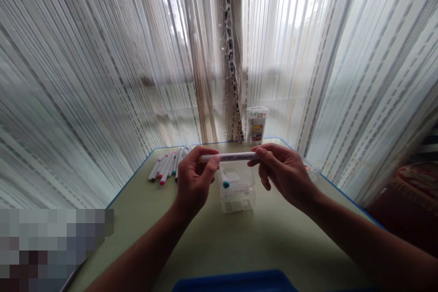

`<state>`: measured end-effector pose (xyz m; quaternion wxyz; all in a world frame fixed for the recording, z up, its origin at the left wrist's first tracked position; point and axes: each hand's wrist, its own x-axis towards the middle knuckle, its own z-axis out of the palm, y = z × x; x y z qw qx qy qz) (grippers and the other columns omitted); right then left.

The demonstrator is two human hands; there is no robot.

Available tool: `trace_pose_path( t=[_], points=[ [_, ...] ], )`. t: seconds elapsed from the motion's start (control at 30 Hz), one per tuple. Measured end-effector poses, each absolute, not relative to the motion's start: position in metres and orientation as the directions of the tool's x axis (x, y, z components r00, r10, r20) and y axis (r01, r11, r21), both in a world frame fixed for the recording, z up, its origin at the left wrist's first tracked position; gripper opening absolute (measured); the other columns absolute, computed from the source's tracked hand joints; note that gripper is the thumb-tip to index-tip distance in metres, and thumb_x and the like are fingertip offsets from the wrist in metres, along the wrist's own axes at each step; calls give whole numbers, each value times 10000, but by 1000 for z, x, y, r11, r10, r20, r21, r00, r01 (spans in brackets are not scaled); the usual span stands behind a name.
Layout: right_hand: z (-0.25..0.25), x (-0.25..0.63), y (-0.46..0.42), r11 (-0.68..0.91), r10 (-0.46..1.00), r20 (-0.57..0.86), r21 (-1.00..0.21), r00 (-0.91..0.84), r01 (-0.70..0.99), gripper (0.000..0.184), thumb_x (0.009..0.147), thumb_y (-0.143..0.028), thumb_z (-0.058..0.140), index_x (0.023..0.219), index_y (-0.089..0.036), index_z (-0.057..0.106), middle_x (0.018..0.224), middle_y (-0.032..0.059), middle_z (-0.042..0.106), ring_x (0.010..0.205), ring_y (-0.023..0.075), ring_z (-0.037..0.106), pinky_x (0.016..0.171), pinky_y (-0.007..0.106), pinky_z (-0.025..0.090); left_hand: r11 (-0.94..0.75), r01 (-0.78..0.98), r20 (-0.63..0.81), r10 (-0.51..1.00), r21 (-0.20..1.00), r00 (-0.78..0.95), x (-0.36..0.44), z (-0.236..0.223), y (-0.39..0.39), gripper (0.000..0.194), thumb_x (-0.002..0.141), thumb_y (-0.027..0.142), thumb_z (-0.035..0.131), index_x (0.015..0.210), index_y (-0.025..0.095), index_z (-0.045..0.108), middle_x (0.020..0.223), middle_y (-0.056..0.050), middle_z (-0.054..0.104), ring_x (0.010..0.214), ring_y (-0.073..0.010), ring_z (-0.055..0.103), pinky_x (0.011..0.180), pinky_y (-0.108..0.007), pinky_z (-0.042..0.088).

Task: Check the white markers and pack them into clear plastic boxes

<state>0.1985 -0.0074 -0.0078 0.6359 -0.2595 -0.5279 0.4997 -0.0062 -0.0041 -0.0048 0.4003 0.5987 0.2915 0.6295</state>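
Note:
A white marker (236,157) is held level above the table, pinched at both ends. My left hand (196,174) is closed on its left end, where a yellowish tip shows. Closed on the right end is my right hand (278,169), thumb and forefinger together and the other fingers curled. Below the marker lies a clear plastic case (238,200) with compartments along its near side. One marker with a teal end (225,183) rests in the case. To the left, a pile of white markers (166,166) with coloured ends lies partly behind my left hand.
A tall clear container (257,125) with a label stands at the table's far edge. Some clear plastic (310,172) sits behind my right wrist. A blue object (236,281) is at the near edge. String curtains (164,77) hang close behind the green table (137,232).

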Motion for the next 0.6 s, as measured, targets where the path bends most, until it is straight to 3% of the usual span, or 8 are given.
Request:
trace_pose_path(
  t=[0.23, 0.6],
  points=[
    [-8, 197, -7, 390, 900, 433, -850, -49, -354, 297, 754, -337, 884, 962, -164, 759, 724, 49, 772, 355, 85, 548, 291, 193, 418, -501, -224, 519, 855, 836, 26, -5, -3, -3, 228, 851, 320, 756, 960, 136, 679, 645, 16, 626, 411, -36, 392, 376, -163, 289],
    [-2, 197, -12, 379, 908, 418, -853, -35, -359, 245, 796, -368, 833, 913, -168, 753, 732, 47, 761, 369, 91, 556, 316, 206, 424, -462, -336, 496, 868, 821, 19, -3, -4, -3, 245, 873, 349, 695, 983, 130, 686, 685, -25, 677, 399, -43, 365, 374, -179, 263]
  ],
)
